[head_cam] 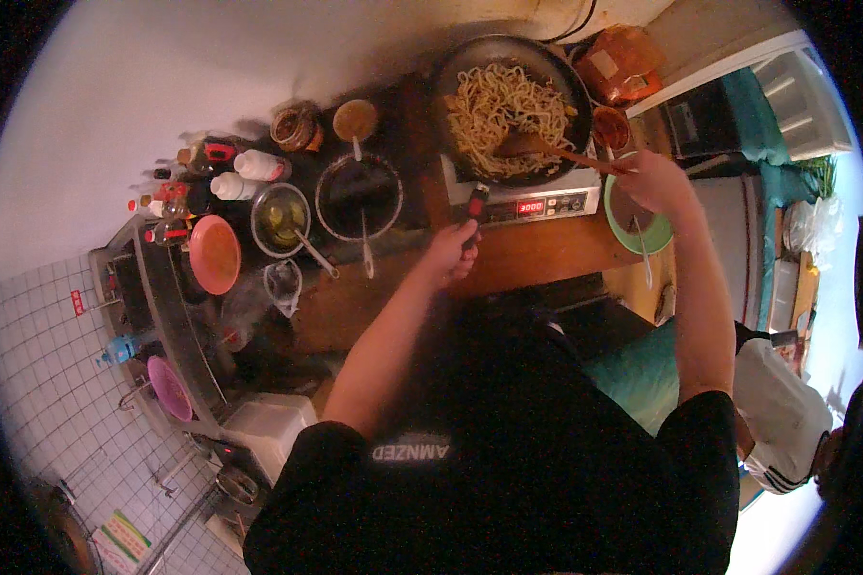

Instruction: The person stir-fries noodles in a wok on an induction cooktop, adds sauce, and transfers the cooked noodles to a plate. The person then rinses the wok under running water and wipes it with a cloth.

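Note:
A black wok (pixel 580 108) filled with noodles (pixel 503 100) rests on an induction cooker (pixel 568 203) with a lit red display. My left hand (pixel 454 251) grips the wok's dark handle (pixel 477 205). In my right hand (pixel 651 180) is the upper end of a wooden spatula (pixel 582 159), whose blade lies in the noodles. Below that hand, and partly covered by my forearm, stands a green bowl (pixel 616 228) with a metal spoon (pixel 644 259) in it. A small container of red sauce (pixel 610 128) sits between wok and bowl.
Left of the cooker stand a dark pot (pixel 359 198) with a ladle, a metal strainer bowl (pixel 280 219), jars and white bottles (pixel 259 165). A pink plate (pixel 216 255) is further left. An orange bag (pixel 618 65) lies behind the sauce. Another person (pixel 784 410) is at the right.

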Demonstrator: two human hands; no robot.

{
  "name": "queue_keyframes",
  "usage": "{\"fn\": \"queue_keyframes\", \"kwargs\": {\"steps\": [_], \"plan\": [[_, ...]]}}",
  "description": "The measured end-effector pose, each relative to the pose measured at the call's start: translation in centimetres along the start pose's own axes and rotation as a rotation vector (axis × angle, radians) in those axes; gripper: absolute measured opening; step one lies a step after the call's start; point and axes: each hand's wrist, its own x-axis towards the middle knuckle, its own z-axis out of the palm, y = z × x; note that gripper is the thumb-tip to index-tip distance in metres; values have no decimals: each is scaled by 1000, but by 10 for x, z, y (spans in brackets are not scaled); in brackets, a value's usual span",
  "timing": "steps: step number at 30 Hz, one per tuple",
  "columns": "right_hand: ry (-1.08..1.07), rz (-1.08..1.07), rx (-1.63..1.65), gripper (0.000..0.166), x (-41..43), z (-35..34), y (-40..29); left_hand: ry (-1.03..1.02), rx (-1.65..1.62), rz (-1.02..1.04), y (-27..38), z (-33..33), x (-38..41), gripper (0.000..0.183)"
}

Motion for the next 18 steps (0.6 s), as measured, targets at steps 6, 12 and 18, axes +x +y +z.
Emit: {"fn": "queue_keyframes", "kwargs": {"steps": [6,12,18], "plan": [[189,67,140,29,41,55,2,-32,-18,-1,-2,3,1,33],[114,49,77,29,22,27,-2,-29,-22,-12,-5,-6,10,26],[9,57,114,32,30,25,-2,-20,12,-14,-1,-4,1,25]]}}
